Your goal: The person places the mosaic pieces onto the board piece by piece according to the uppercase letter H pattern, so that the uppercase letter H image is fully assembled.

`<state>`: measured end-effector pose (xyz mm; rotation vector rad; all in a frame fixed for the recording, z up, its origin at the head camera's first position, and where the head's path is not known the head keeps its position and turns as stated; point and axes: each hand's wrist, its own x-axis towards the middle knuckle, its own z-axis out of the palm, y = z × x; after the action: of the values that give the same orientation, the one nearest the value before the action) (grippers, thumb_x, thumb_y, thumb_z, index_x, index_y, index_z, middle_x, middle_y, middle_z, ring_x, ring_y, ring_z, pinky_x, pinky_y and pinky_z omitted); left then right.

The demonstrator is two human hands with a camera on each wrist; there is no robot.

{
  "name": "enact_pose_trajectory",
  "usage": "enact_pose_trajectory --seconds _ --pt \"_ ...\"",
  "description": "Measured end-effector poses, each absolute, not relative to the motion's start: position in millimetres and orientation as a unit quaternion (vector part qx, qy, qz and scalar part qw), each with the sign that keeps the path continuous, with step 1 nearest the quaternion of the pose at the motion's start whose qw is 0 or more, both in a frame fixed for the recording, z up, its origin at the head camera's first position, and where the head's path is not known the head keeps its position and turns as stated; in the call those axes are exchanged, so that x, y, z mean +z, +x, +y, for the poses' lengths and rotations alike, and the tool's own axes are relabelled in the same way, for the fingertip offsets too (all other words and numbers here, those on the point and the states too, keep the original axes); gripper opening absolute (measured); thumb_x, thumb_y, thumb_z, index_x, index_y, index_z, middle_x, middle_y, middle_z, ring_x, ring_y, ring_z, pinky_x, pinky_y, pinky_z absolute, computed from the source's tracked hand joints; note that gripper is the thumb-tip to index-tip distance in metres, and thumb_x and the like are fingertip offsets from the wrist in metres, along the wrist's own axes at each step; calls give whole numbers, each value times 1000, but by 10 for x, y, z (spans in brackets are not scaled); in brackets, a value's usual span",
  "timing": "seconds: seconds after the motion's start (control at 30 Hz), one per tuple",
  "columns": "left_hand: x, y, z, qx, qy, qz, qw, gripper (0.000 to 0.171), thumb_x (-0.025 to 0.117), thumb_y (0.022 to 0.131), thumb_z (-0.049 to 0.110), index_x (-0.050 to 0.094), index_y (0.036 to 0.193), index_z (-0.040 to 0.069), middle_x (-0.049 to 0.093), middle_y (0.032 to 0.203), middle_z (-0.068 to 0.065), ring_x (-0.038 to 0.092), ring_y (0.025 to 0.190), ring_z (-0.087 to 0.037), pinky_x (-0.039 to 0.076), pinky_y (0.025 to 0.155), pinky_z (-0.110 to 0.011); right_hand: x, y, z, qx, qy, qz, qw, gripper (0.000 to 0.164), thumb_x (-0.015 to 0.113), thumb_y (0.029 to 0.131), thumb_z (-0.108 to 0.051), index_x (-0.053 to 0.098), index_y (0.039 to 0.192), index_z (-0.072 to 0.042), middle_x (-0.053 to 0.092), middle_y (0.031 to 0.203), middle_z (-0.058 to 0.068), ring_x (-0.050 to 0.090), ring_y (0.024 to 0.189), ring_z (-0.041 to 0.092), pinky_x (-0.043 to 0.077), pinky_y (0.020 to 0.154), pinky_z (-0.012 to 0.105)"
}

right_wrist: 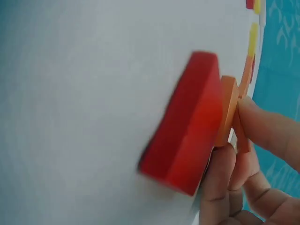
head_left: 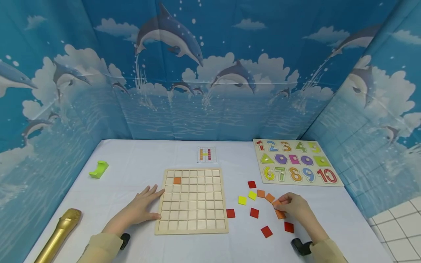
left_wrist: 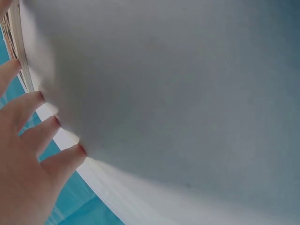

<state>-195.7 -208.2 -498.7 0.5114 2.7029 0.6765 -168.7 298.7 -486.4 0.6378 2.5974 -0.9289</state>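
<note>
A wooden grid board (head_left: pixel 192 231) lies flat, with one orange tile (head_left: pixel 177 180) in a cell near its upper left. My left hand (head_left: pixel 139 209) has its fingers spread, with index fingertip and thumb touching the board's left edge. To the right of the board, my right hand (head_left: pixel 295 207) pinches an orange square tile (right_wrist: pixel 241 133) between thumb and fingers. Another orange tile (head_left: pixel 280 214) lies just under that hand, and a red tile (head_left: pixel 289 227) is close below it. More orange tiles (head_left: pixel 261 193) lie to its upper left.
Loose yellow tiles (head_left: pixel 242 200) and red tiles (head_left: pixel 254 213) are scattered right of the board. A pattern card (head_left: pixel 207 155) lies behind it. At the back right sits a number puzzle (head_left: pixel 297 180). A green block (head_left: pixel 99 170) and gold microphone (head_left: pixel 60 233) are on the left.
</note>
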Motion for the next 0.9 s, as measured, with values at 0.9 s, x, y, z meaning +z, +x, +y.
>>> enact_pose_trajectory --seconds 0.9 --pt "-4969 -1934 -2047 256 168 936 177 94 81 74 41 39 151 7 20 160 -27 13 148 -50 17 117 -66 -4645 -2176 1609 -538 103 826 135 22 75 86 -13 69 105 -4 71 90 6 67 78 13 60 81 33"
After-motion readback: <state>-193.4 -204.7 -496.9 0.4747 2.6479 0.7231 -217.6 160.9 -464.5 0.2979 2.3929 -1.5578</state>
